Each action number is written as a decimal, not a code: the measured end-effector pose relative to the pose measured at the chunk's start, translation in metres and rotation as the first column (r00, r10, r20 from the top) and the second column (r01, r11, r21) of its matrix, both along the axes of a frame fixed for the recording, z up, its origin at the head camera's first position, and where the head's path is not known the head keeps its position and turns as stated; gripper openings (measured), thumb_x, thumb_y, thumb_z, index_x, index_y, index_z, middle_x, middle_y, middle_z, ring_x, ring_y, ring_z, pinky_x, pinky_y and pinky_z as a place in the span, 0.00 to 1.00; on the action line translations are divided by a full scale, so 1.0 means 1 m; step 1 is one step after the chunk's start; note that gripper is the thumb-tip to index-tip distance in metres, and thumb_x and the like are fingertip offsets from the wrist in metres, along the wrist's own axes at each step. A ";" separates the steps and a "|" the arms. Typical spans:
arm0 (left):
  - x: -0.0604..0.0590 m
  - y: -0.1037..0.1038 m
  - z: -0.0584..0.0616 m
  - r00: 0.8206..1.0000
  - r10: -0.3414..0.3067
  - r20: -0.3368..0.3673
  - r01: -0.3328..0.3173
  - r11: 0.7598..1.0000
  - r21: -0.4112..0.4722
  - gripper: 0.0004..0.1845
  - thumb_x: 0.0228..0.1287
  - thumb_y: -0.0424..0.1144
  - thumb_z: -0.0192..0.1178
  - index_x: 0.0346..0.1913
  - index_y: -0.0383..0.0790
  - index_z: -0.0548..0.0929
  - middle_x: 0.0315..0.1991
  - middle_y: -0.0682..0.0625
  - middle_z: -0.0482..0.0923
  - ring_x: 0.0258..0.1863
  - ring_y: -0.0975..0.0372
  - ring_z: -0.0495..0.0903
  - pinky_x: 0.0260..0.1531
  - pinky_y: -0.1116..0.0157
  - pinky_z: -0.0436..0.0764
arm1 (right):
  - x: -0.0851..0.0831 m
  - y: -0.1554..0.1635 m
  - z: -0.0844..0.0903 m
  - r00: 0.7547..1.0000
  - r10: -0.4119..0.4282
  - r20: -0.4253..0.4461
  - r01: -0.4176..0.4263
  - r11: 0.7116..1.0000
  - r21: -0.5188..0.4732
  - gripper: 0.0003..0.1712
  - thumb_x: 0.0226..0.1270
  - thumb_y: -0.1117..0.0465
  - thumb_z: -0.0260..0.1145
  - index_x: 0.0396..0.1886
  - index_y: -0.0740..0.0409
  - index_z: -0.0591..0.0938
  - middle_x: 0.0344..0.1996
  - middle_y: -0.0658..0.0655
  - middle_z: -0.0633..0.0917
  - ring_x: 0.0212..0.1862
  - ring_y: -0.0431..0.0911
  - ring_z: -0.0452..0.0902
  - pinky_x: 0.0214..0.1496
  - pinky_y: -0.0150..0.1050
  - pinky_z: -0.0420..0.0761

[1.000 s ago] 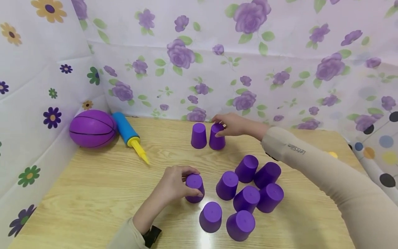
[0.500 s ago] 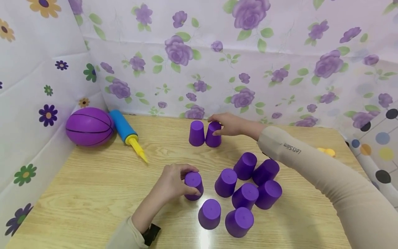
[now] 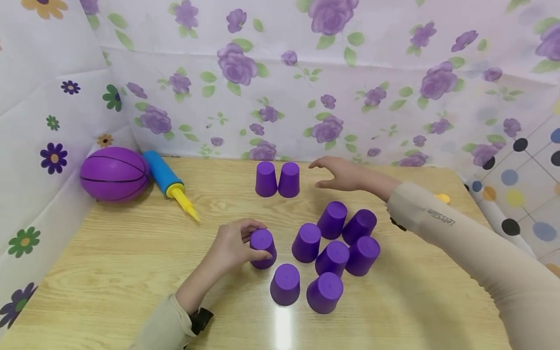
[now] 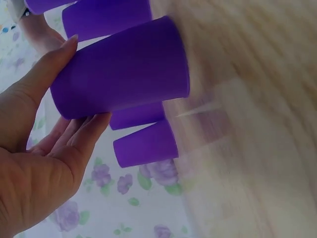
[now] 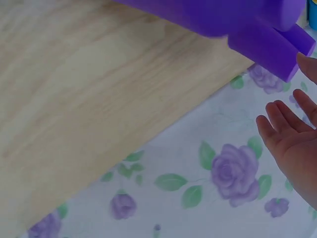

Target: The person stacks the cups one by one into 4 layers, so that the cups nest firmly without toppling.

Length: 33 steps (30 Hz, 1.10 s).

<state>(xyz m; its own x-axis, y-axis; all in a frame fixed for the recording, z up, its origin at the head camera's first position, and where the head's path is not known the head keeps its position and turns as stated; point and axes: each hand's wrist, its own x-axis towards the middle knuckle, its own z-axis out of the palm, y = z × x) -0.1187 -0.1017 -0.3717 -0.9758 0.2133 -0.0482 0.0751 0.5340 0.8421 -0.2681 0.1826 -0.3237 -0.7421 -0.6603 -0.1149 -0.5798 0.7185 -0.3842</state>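
My left hand (image 3: pixel 228 247) holds an upside-down purple cup (image 3: pixel 264 252) between thumb and fingers on the table. In the left wrist view the thumb lies on one side of this cup (image 4: pixel 126 69) and the fingers on the other. Near the back edge, two more inverted cups stand side by side, a left one (image 3: pixel 266 181) and a right one (image 3: pixel 288 182). Just right of that pair hangs my right hand (image 3: pixel 345 175), fingers spread and apart from any cup. The right wrist view shows the same relaxed right hand (image 5: pixel 292 144) beside a cup (image 5: pixel 270 49).
Several inverted purple cups, among them a near one (image 3: pixel 285 287), cluster on the wooden table (image 3: pixel 144 272) right of my left hand. A purple ball (image 3: pixel 114 175) and a blue-and-yellow hand pump (image 3: pixel 168 180) lie at the back left. A yellow object (image 3: pixel 443 198) sits far right.
My right hand has let go of the back right cup and drawn off to the right. The left hand keeps its grip on its cup. The head view has shifted slightly.
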 end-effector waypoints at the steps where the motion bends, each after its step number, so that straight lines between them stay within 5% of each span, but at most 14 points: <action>1: -0.001 0.000 0.001 1.000 -0.005 -0.012 0.005 1.000 -0.003 0.28 0.32 0.36 0.79 0.44 0.38 0.83 0.42 0.46 0.83 0.45 0.53 0.82 0.47 0.61 0.81 | 0.004 0.006 0.000 1.000 -0.014 0.009 0.014 1.000 0.001 0.30 0.65 0.55 0.63 0.64 0.61 0.68 0.60 0.63 0.72 0.63 0.58 0.65 0.63 0.54 0.66; 13: -0.013 -0.003 0.002 0.989 -0.072 -0.131 0.066 0.997 -0.046 0.33 0.40 0.37 0.76 0.54 0.35 0.78 0.47 0.40 0.80 0.45 0.50 0.81 0.43 0.61 0.82 | 0.054 0.055 -0.016 0.979 -0.081 0.186 0.116 0.976 -0.185 0.33 0.61 0.49 0.66 0.64 0.56 0.69 0.62 0.59 0.72 0.63 0.53 0.67 0.63 0.51 0.70; 23: -0.039 -0.011 0.058 0.954 -0.046 -0.297 0.047 0.999 -0.003 0.29 0.45 0.37 0.74 0.52 0.34 0.76 0.49 0.42 0.79 0.51 0.54 0.78 0.47 0.61 0.81 | 0.067 0.051 -0.026 0.973 -0.082 0.217 0.139 0.955 -0.260 0.36 0.59 0.48 0.67 0.65 0.55 0.67 0.63 0.57 0.71 0.64 0.52 0.66 0.62 0.54 0.70; 30: -0.071 0.016 0.064 0.932 -0.065 -0.357 0.097 0.993 0.071 0.27 0.43 0.40 0.75 0.49 0.37 0.80 0.45 0.46 0.75 0.45 0.56 0.78 0.43 0.67 0.81 | 0.070 0.047 -0.037 0.985 -0.090 0.150 0.126 0.958 -0.257 0.41 0.54 0.46 0.71 0.65 0.56 0.69 0.62 0.58 0.73 0.64 0.55 0.66 0.50 0.50 0.80; 33: -0.085 0.030 0.066 0.940 -0.099 -0.326 0.135 0.987 0.089 0.27 0.43 0.41 0.75 0.49 0.38 0.81 0.45 0.47 0.75 0.43 0.57 0.80 0.42 0.68 0.81 | 0.068 0.047 -0.038 0.990 -0.078 0.121 0.108 0.959 -0.261 0.38 0.54 0.48 0.71 0.63 0.57 0.71 0.59 0.58 0.75 0.62 0.54 0.69 0.46 0.47 0.82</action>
